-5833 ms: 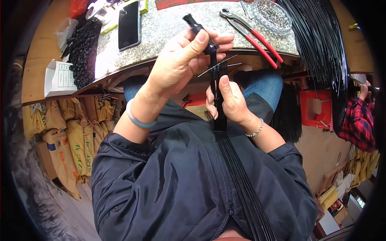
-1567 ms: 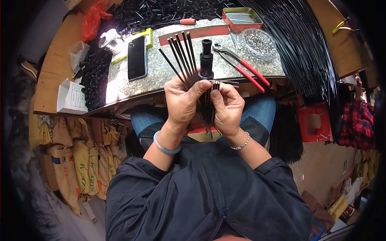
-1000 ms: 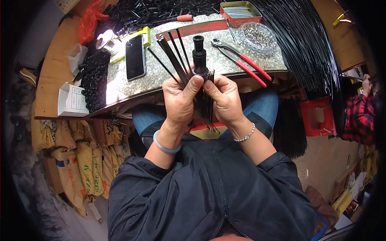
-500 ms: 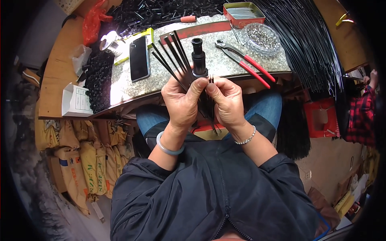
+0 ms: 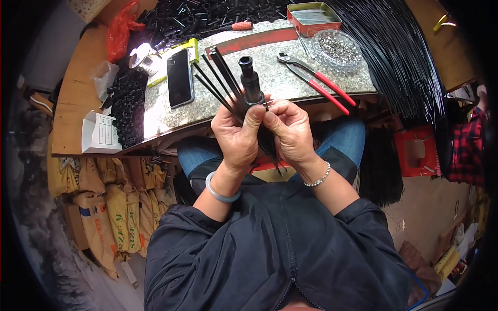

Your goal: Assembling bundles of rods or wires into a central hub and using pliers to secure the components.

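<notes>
Between my hands stands a black stepped plastic tube point(image 5: 251, 85), which looks like an umbrella runner, tilted slightly left with its open end up. My left hand point(image 5: 236, 136) is closed round its base and round several thin black ribs point(image 5: 224, 70) that fan out up and left. My right hand point(image 5: 290, 129) pinches close against the tube's base, thumb and forefinger together. A thin bright wire point(image 5: 268, 102) shows at those fingertips; its ends are hidden. More dark strands hang below the hands. Red-handled pliers point(image 5: 316, 83) lie on the stone slab to the right.
A phone point(image 5: 179, 78) and a white box point(image 5: 101, 132) are at left. Behind lie heaped black tubes point(image 5: 181, 15), a red tin point(image 5: 314, 20) of thin wires and a clear dish point(image 5: 337, 49) of small metal parts. Long black rods point(image 5: 389, 57) cover the right side. Another person's checked sleeve point(image 5: 468, 150) shows beyond.
The tube has tipped left and moved slightly down, and the ribs have shifted with it. My right fingertips have come in closer to the tube's base.
</notes>
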